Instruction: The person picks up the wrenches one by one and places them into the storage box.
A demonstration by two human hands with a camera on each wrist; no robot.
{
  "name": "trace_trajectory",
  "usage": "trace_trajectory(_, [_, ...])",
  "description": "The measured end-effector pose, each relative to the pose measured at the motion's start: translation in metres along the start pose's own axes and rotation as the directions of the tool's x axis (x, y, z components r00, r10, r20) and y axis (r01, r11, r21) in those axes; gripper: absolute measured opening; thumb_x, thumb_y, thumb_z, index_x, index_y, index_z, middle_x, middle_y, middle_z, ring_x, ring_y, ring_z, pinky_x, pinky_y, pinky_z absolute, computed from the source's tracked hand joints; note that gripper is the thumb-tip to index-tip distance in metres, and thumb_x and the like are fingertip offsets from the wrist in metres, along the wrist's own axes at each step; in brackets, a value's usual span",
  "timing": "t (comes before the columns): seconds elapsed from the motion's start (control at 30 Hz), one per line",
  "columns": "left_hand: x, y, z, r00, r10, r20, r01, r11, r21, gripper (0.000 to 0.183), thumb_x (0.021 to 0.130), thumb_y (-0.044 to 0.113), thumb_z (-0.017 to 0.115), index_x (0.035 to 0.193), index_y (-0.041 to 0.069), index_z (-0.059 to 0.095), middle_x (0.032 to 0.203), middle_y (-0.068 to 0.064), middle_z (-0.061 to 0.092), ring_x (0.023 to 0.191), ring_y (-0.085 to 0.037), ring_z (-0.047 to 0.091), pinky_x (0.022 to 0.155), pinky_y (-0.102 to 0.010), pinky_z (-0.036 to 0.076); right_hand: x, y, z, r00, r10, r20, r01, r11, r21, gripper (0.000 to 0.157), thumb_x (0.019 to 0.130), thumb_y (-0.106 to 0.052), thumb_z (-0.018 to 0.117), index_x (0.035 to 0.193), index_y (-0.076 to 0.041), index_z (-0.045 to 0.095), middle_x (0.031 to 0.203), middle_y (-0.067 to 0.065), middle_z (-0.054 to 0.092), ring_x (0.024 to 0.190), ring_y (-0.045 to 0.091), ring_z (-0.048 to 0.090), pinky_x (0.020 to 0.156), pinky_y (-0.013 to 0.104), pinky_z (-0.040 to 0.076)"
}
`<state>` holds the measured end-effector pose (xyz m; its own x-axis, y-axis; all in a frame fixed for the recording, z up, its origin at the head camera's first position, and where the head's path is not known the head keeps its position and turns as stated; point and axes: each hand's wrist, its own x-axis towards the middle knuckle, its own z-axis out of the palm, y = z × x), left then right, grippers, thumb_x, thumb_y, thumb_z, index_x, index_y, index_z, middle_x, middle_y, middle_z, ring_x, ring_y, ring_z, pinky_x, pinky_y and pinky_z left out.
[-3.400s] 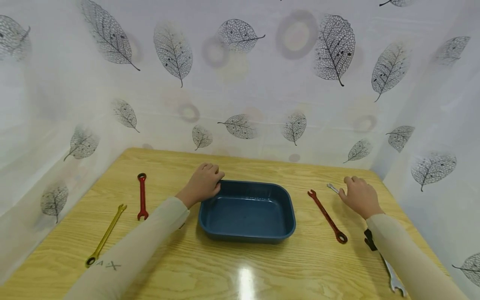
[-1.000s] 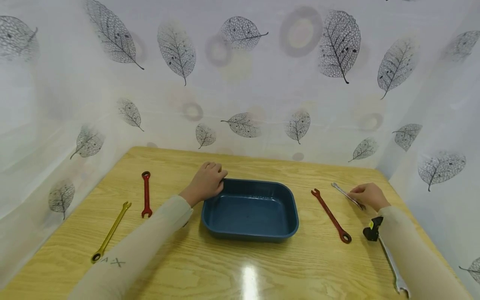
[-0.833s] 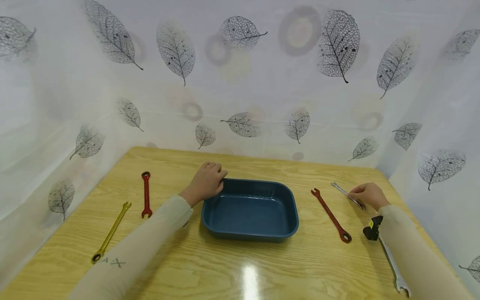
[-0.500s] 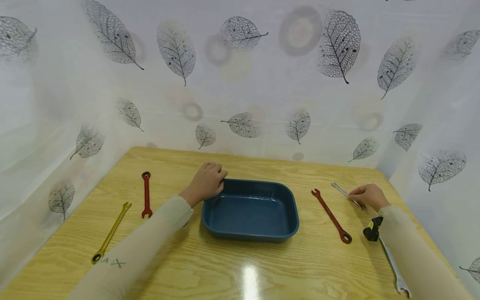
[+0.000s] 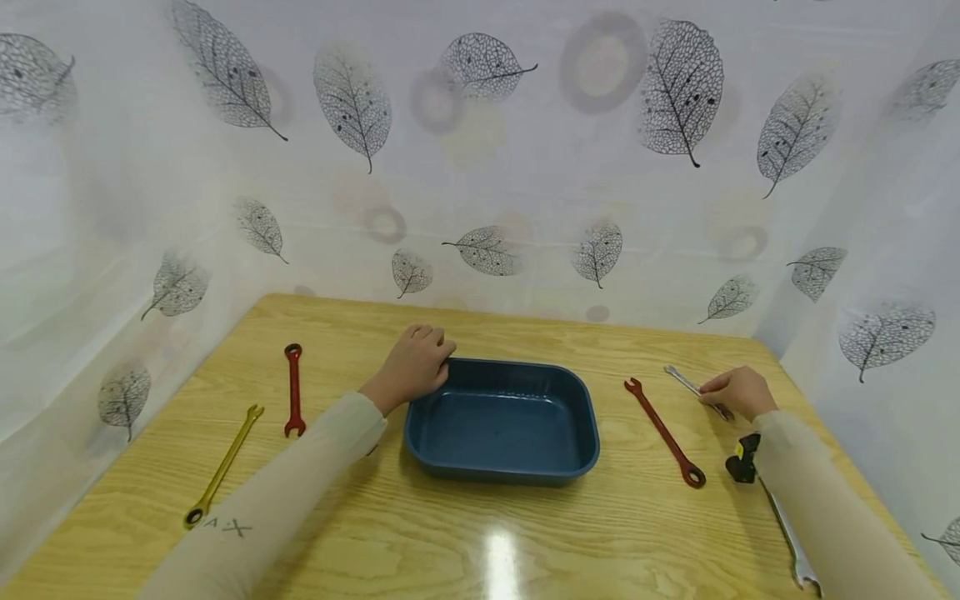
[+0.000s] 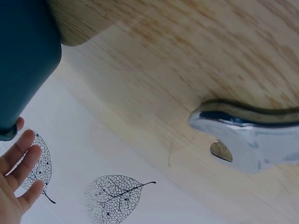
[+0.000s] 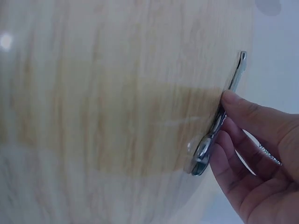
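Note:
My left hand (image 5: 411,367) grips the far left corner of a dark blue tray (image 5: 498,477), with its fingers over the rim. In the left wrist view, fingers (image 6: 21,158) show beside the outer wall of that tray (image 6: 28,60). My right hand (image 5: 738,392) pinches a small silver combination wrench (image 5: 681,379) at the far right. The right wrist view has the thumb and fingers (image 7: 240,102) on the shank of this wrench (image 7: 202,151); whether it is off the table I cannot tell.
Red wrenches (image 5: 663,433) lie right of the tray and at left (image 5: 294,387), near a yellow wrench (image 5: 223,467). A large silver wrench (image 5: 791,537) lies partly under the right sleeve. Another silver wrench (image 6: 252,140) lies near the left wrist. Leaf-patterned cloth (image 5: 480,167) surrounds the table.
My right hand has come from above the small silver wrench with fingers spread to pinching its shank. Over the last second it has barely moved. My left hand stays on the tray corner.

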<state>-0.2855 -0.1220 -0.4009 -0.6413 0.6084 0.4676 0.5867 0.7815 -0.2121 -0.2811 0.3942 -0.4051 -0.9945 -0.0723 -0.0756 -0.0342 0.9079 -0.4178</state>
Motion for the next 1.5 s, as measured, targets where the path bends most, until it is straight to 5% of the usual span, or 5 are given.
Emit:
trace_trajectory(0.3, [-0.001,0.001,0.000,1.000,-0.003,-0.001,0.003,1.000,0.000,0.010,0.083,0.016,0.062,0.092,0.011,0.063,0.085,-0.007,0.058,0.082,-0.024,0.056,0.088,-0.043,0.047,0.005,-0.001,0.000,1.000,-0.021,-0.001,0.021,0.997,-0.077,0.018,0.079,-0.012,0.071,0.085,0.005,0.074,0.082,0.019,0.071,0.075,0.035,0.062,0.075,0.054,0.048])
trace_trajectory(0.87, [0.000,0.002,-0.002,1.000,-0.010,0.021,0.010,1.000,0.000,0.014,0.083,0.017,0.063,0.095,0.010,0.064,0.087,-0.008,0.060,0.084,-0.025,0.058,0.089,-0.043,0.046,0.004,0.001,-0.002,1.000,0.026,0.008,-0.025,0.997,-0.074,0.022,0.078,-0.017,0.073,0.085,0.004,0.074,0.088,0.023,0.071,0.087,0.044,0.060,0.081,0.058,0.046])
trace_trajectory(1.5, [0.000,0.000,0.002,0.999,-0.019,0.031,0.019,1.000,0.002,0.014,0.083,0.017,0.061,0.095,0.011,0.064,0.087,-0.007,0.060,0.085,-0.025,0.058,0.090,-0.043,0.046,0.005,-0.011,-0.003,1.000,0.028,-0.010,-0.029,0.994,-0.104,0.018,0.079,-0.010,0.069,0.077,0.007,0.073,0.072,0.017,0.071,0.067,0.031,0.063,0.073,0.052,0.051])
